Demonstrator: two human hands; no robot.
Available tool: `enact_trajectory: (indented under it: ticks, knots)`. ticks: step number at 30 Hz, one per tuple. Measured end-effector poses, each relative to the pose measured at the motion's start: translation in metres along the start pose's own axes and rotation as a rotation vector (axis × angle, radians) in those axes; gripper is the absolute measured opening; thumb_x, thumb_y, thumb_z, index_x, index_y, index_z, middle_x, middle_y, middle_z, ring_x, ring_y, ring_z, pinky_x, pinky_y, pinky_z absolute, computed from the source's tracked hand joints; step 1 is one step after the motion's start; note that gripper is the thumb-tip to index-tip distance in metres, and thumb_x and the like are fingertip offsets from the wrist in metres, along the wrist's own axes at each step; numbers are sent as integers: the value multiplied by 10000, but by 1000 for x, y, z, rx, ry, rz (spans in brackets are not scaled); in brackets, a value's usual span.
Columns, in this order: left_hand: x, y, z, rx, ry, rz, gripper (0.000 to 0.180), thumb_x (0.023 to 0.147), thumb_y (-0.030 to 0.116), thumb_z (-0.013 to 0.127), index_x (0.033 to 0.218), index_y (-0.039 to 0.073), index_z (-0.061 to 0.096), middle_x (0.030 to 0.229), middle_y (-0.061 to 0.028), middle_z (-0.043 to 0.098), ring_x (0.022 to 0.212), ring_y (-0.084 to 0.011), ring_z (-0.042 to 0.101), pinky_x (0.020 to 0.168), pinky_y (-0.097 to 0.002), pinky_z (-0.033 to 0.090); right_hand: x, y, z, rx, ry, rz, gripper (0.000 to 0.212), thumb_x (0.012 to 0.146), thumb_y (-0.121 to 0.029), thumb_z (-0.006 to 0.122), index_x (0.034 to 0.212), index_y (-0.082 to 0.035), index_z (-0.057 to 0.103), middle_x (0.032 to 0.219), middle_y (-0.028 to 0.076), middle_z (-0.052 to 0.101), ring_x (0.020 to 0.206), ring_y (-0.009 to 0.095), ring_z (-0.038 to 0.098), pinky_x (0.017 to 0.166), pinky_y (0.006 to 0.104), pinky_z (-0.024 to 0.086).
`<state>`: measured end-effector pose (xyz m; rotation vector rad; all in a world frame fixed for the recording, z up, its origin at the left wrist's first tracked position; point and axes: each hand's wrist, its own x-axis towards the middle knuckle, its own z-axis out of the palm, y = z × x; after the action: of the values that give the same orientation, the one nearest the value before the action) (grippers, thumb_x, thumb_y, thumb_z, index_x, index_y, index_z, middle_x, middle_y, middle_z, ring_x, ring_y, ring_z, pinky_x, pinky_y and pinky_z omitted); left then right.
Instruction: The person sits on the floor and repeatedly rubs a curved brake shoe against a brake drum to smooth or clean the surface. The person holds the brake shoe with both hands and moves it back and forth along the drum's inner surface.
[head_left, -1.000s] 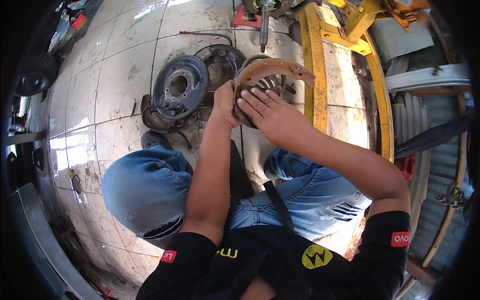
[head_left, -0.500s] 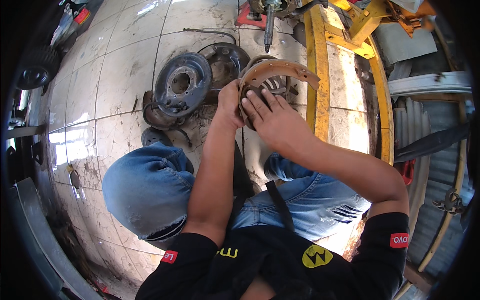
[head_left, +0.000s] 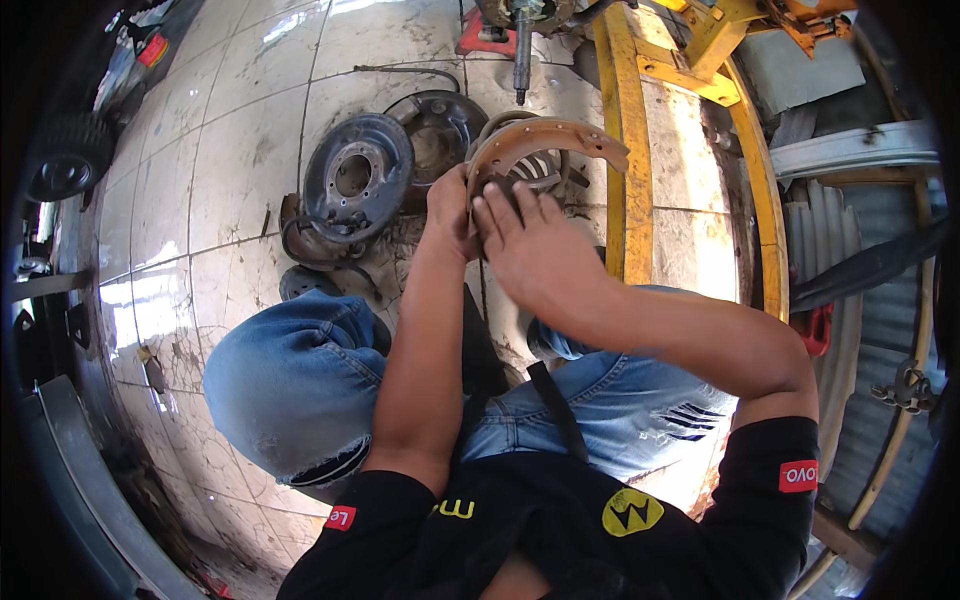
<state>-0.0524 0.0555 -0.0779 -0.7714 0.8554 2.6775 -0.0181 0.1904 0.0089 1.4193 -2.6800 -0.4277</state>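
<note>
A curved brown brake shoe (head_left: 545, 132) is held up in front of me, its free end pointing right. My left hand (head_left: 452, 212) is closed around its lower left end. With fingers stretched out, my right hand (head_left: 545, 245) lies against the inner side of that same end. Something dark shows under its fingertips, but I cannot make out what it is. Behind the shoe, a coil spring (head_left: 540, 165) is partly covered. To the left, a round dark backing plate (head_left: 356, 172) leans over a second one (head_left: 437, 130) on the floor.
A yellow metal frame (head_left: 628, 150) stands on the right. At the top a shaft (head_left: 522, 60) points toward me, near a red stand (head_left: 485, 35). A dark curved part (head_left: 310, 240) lies beside the backing plates. A wheel (head_left: 65, 165) is at the far left.
My right hand has slid slightly down and left along the shoe's inner side. The whole view has shifted a little, while my left hand keeps its grip.
</note>
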Motion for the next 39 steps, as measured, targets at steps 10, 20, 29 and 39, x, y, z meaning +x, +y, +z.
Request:
enact_trajectory:
  ticks: [10, 20, 29, 39]
  knots:
    - [2, -1, -6, 116, -3, 23, 322, 974, 236, 405, 1052, 44, 651, 950, -103, 672, 863, -232, 661, 777, -375, 553, 3, -9, -3, -18, 10, 16, 485, 877, -121, 516, 1322, 71, 539, 1365, 242, 551, 1184, 392, 590, 942, 451, 495]
    - [3, -4, -9, -180, -130, -75, 313, 979, 251, 427, 1044, 51, 658, 909, -87, 669, 800, -204, 670, 723, -342, 565, 13, 7, 6, -35, 24, 43, 500, 871, -128, 525, 1325, 83, 526, 1339, 250, 562, 1170, 368, 602, 933, 420, 502]
    - [-1, -5, -5, -179, -118, -74, 331, 980, 250, 395, 1089, 54, 638, 948, -88, 676, 857, -220, 679, 764, -366, 571, 15, 18, 13, 26, 43, 41, 500, 873, -133, 530, 1318, 95, 525, 1340, 278, 550, 1181, 403, 586, 941, 461, 493]
    - [12, -12, -25, -98, -138, -57, 331, 962, 298, 421, 1076, 73, 635, 911, -65, 666, 778, -197, 676, 591, -293, 537, 12, 17, 13, -41, -21, 31, 535, 883, -148, 518, 1369, 73, 476, 1383, 259, 528, 1230, 374, 570, 990, 428, 481]
